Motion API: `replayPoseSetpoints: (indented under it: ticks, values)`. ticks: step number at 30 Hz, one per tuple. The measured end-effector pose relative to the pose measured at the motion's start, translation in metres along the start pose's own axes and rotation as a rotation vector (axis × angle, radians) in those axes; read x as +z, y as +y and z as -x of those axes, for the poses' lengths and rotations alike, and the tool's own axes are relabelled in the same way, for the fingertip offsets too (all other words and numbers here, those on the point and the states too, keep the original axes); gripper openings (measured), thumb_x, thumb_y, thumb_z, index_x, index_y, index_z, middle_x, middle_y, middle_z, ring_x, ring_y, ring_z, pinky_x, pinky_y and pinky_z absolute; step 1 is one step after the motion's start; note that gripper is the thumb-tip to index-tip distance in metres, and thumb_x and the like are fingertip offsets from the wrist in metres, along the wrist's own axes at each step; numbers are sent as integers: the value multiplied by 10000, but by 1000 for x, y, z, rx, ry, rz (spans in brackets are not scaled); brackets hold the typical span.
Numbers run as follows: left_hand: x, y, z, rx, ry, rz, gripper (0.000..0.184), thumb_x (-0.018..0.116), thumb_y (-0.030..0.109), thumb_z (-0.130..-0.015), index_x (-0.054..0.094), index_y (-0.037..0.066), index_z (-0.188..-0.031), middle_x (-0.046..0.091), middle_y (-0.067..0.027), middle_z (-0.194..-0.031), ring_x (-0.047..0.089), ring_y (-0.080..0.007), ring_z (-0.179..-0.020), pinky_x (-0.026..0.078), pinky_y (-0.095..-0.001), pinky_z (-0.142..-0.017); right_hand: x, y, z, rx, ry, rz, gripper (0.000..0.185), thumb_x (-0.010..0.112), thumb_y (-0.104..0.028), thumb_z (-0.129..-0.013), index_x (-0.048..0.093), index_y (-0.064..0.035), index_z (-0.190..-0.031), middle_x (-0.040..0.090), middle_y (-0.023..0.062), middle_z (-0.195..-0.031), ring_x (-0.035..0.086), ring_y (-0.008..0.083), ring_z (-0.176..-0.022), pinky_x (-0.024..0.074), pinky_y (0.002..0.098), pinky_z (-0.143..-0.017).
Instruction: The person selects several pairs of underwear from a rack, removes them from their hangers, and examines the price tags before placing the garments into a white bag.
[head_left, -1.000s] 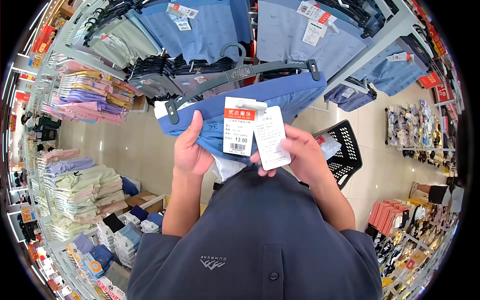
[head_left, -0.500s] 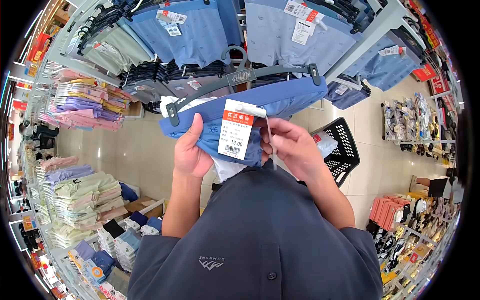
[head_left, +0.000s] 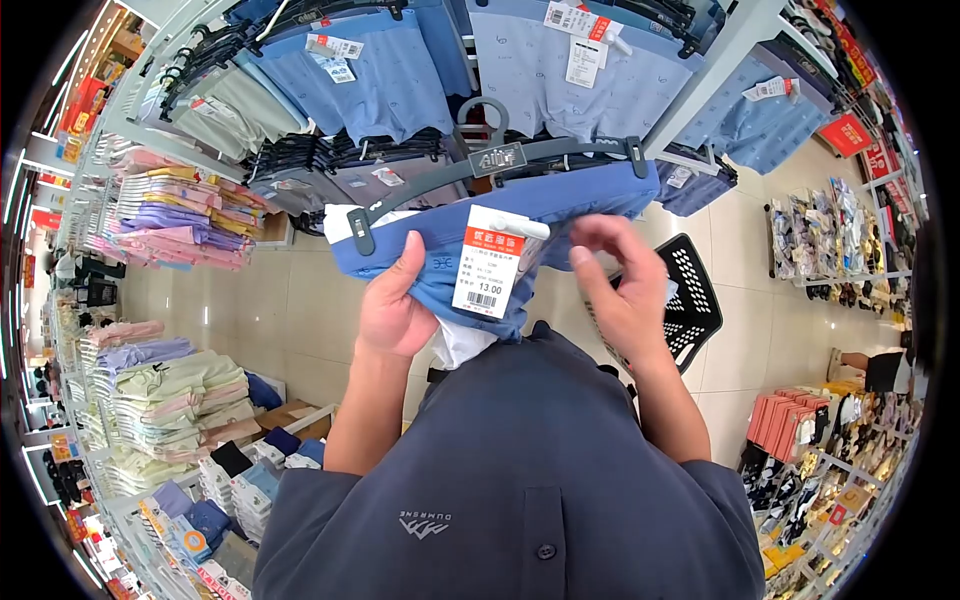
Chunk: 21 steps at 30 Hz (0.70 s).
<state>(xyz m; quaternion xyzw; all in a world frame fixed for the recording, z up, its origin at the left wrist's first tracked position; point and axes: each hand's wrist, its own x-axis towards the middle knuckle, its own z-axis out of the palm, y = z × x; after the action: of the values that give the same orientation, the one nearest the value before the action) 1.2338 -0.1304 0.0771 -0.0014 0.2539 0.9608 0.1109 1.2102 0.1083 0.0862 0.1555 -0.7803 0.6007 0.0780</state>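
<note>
In front of my chest a pair of blue boxer briefs (head_left: 590, 196) hangs by its waistband from a dark clip hanger (head_left: 425, 190). My left hand (head_left: 398, 308) grips the briefs at their left side, thumb on the front, other fingers hidden behind. A red-and-white price tag (head_left: 487, 262) reading 13.00 lies over the front, with a white security tag (head_left: 510, 222) at its top. White material (head_left: 462, 342) shows below and behind the cloth. My right hand (head_left: 625, 290) is just right of the briefs, holding nothing, thumb and fingers apart; its fingertips are blurred.
Racks of similar blue underwear (head_left: 370, 80) stand ahead. A black basket (head_left: 695, 300) is beyond my right hand. Pastel clothes (head_left: 180, 215) hang at the left, folded stacks (head_left: 245, 490) below them. Red garments (head_left: 785, 425) hang at the right, near a person's legs (head_left: 865, 370).
My right hand has let go of a thin pale strip by the tag and moved right, its fingers opening. The briefs and hanger have shifted slightly right; my left hand keeps its grip.
</note>
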Motion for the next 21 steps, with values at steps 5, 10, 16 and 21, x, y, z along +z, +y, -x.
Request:
replayPoseSetpoints:
  ticks: [5, 10, 16, 21]
  values:
    - [19, -17, -1, -100, 2, -249, 425, 451, 274, -969, 456, -22, -1275, 554, -139, -1238, 548, -262, -1138, 431, -400, -977, -20, -41, -15, -401, 89, 199, 167, 643, -24, -775, 614, 13, -936, 614, 135, -915, 590, 262, -848, 472, 322, -736]
    - [6, -49, 9, -71, 160, -527, 318, 672, 98, -838, 569, 45, -1134, 602, -48, -1069, 573, -165, -1005, 454, -321, -889, 14, -54, -33, -521, -185, 237, 325, 625, -140, -795, 554, 30, -1063, 580, 167, -1030, 555, 344, -965, 447, 405, -845]
    - [3, -59, 15, -140, 154, -515, 369, 627, 28, -842, 503, 41, -1189, 535, -50, -1166, 514, -174, -1100, 419, -317, -926, 46, -25, -28, -353, -328, 153, 168, 625, -191, -830, 613, -29, -871, 562, 98, -754, 564, 290, -707, 451, 381, -620]
    - [-13, -57, 22, -181, 173, -376, 322, 605, 23, -862, 512, 54, -1169, 543, -50, -1157, 541, -177, -1057, 439, -294, -896, 50, -27, -27, -360, -336, 74, 146, 652, -175, -806, 611, -35, -815, 555, 88, -736, 542, 277, -651, 432, 362, -575]
